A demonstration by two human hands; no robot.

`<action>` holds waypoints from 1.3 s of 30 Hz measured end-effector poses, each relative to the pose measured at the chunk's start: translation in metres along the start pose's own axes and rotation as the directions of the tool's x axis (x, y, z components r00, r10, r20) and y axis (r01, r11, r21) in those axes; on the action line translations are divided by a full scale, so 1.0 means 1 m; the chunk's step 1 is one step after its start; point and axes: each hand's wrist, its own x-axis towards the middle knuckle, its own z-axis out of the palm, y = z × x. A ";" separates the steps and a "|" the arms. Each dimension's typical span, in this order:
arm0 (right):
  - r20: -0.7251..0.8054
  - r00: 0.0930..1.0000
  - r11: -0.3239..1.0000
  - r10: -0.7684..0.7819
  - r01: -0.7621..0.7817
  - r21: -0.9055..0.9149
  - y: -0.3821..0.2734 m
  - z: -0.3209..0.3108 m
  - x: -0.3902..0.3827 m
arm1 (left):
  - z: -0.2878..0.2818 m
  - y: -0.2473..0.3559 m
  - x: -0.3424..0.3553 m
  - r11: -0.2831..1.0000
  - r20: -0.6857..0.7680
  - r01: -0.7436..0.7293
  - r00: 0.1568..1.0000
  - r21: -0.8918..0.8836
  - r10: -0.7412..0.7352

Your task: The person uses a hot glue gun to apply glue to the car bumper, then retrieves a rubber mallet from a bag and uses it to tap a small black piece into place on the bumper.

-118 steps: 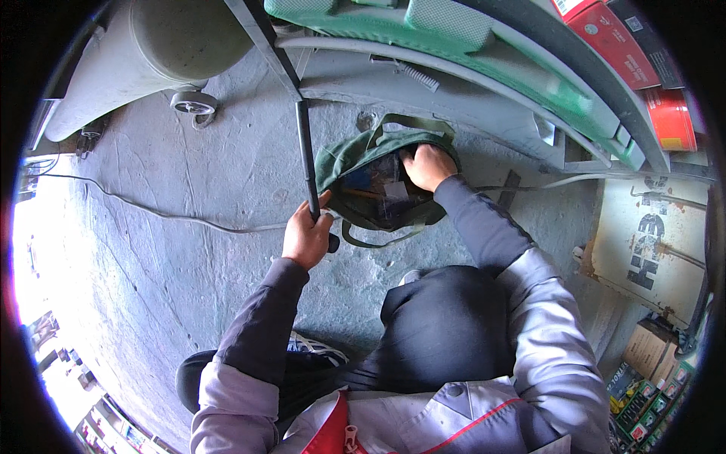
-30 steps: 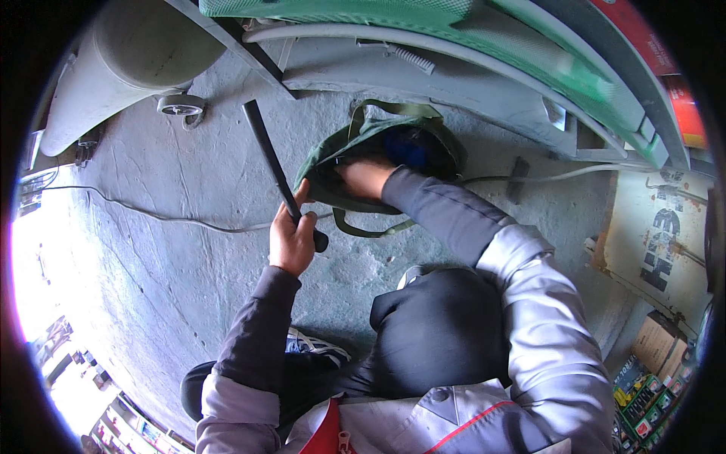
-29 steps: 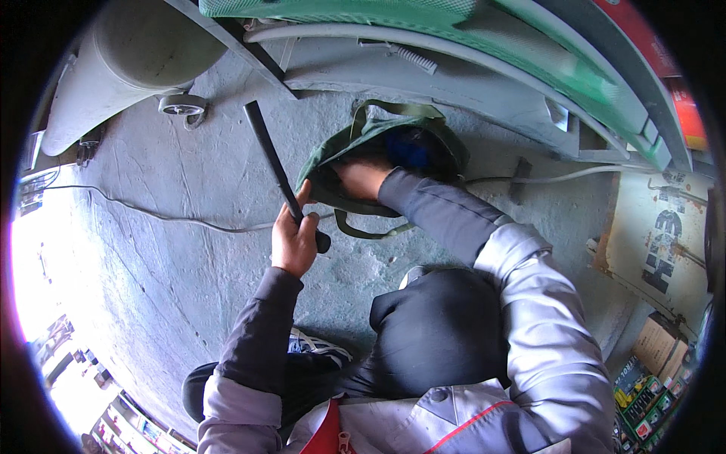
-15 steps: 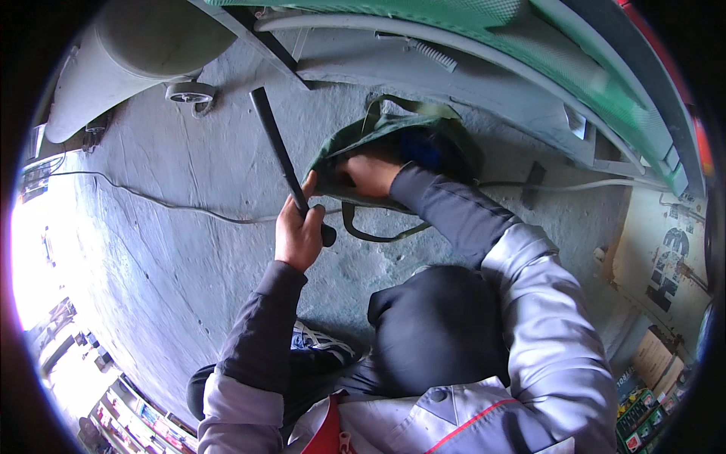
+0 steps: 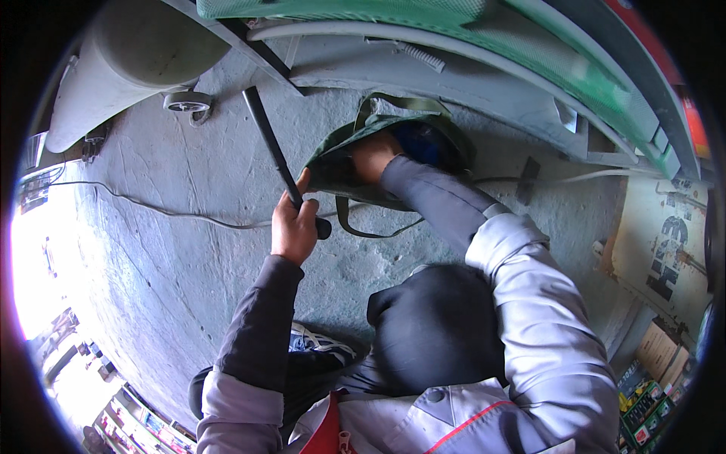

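Green bag [image 5: 354, 191] lies on the grey floor [image 5: 189, 166], mouth open. On my head view, I observe a black rod [image 5: 271, 138] beside it, gripped by the left hand [image 5: 294, 233]. The right hand [image 5: 376, 157] is partly inside the bag; I cannot tell whether it grips anything.

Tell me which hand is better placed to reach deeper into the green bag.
Likely the right hand: it reaches into the green bag, while the left hand holds a black bar.
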 end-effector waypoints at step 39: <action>-0.023 0.999 0.767 0.043 -0.018 0.642 0.023 -0.011 -0.018 | -0.005 -0.004 -0.022 0.996 -0.015 0.025 1.000 -0.080 -0.027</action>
